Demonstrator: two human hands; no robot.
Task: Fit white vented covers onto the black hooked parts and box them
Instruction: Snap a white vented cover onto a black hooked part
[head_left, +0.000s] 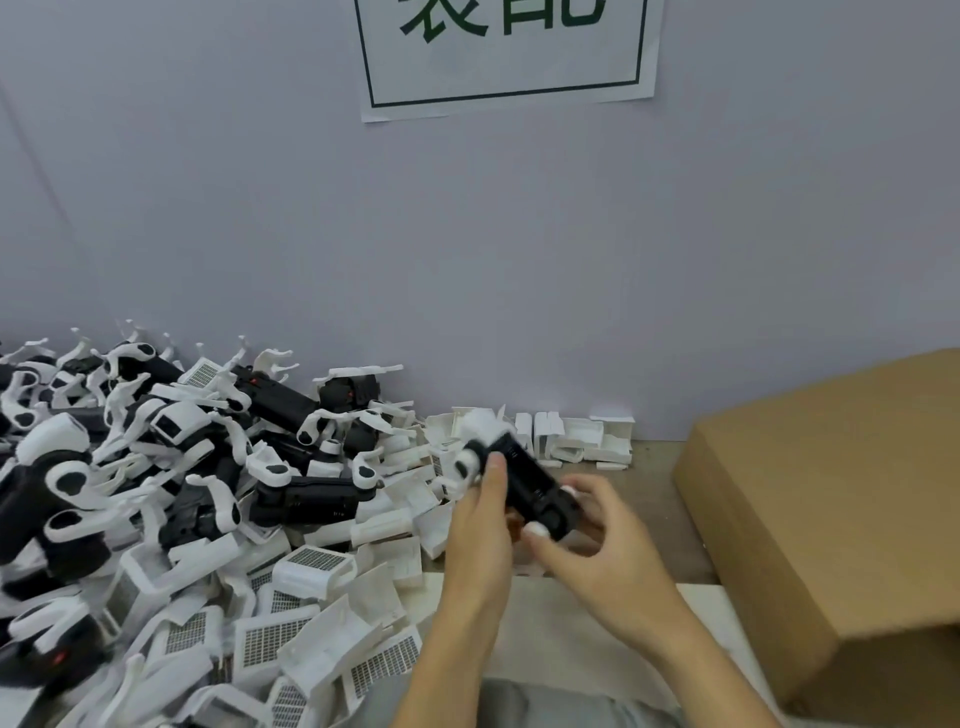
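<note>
While both our hands are raised above the table (660, 499) near its middle, they grip one black hooked part (535, 491) between them. Its long axis runs diagonally, from far left down to near right, and its white hooked end points to the far left, toward the wall (260, 208). Our left hand (480, 530) curls around the part's left side, thumb lying along the body near the white end. Our right hand (597, 540) pinches the near-right end with its fingertips. We cannot tell whether a white cover is already fitted on it.

To the left lies a heap of black hooked parts (171, 441), too many and too tangled for us to count. Nearer us sprawls a pile of white vented covers (291, 623), likewise beyond counting, with a small row of white pieces (582, 439) against the wall. One cardboard box (831, 509) stands at the right.
</note>
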